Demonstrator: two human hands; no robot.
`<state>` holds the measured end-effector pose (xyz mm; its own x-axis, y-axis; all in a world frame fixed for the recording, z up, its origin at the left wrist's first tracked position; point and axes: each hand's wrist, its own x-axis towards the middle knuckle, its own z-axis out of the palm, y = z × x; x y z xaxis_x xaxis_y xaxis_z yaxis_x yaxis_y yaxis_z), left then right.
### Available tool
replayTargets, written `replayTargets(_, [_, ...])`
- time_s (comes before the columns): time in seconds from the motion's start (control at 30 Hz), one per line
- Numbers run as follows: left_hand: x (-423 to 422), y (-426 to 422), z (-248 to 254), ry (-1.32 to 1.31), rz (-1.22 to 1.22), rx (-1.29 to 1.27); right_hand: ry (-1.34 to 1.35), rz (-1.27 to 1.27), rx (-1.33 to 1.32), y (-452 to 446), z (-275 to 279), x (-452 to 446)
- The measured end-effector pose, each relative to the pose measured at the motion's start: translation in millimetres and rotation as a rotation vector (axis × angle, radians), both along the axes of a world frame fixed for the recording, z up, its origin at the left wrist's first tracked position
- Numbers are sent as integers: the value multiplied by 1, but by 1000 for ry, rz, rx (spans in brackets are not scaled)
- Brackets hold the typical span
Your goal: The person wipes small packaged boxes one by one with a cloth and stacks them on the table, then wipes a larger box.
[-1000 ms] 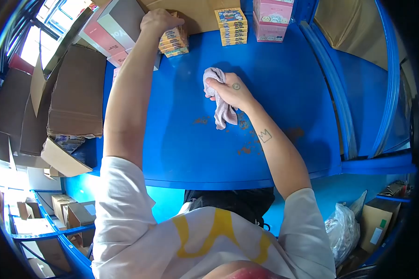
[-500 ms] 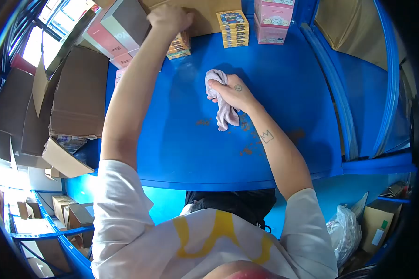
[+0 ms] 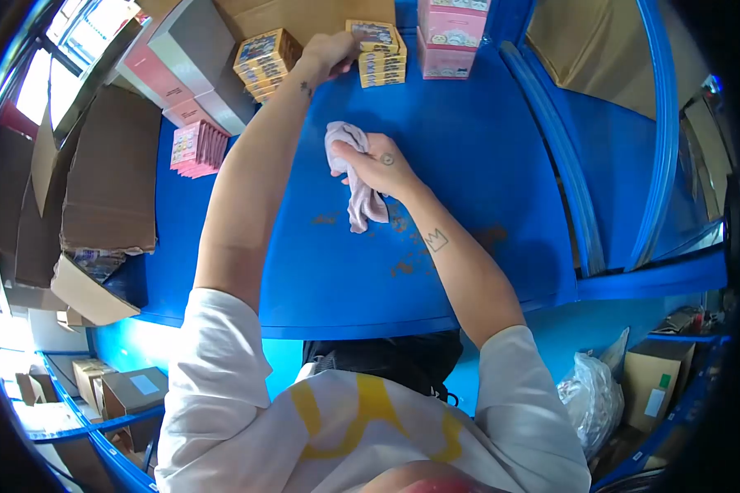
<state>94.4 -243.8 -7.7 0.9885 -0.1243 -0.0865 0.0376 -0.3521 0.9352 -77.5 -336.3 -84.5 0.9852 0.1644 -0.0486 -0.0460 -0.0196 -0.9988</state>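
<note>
My right hand [image 3: 380, 164] grips a crumpled pale lilac cloth [image 3: 362, 197] over the blue table, and one end of the cloth hangs down toward me. At the back, my left hand [image 3: 333, 54] reaches to the left side of a stack of yellow boxes [image 3: 383, 66]. Its fingertips appear to touch the top box; the fingers are partly bent and apart, and I see nothing held in them. Left of that hand, a second stack of yellow boxes [image 3: 265, 59] stands, partly covered by my forearm.
Brown stains [image 3: 403, 269] mark the blue tabletop [image 3: 469, 164]. Pink boxes [image 3: 448, 49] stand at back right. Grey and pink boxes [image 3: 197, 49] and a row of pink packets [image 3: 197, 148] are at back left. An open cardboard box [image 3: 111, 164] sits at the left edge.
My left hand has moved right, from above the left yellow stack to the right one. The view has shifted, showing the pink packets. My right hand still holds the cloth.
</note>
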Motion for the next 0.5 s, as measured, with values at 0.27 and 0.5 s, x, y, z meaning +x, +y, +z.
replayTargets(0.27, [-83, 74, -32, 237, -266, -1006, -296, -609, 202, -4, -9, 14])
replayTargets(0.5, [-142, 92, -74, 336, -316, -1165, -533, -569, 177, 8, -11, 15])
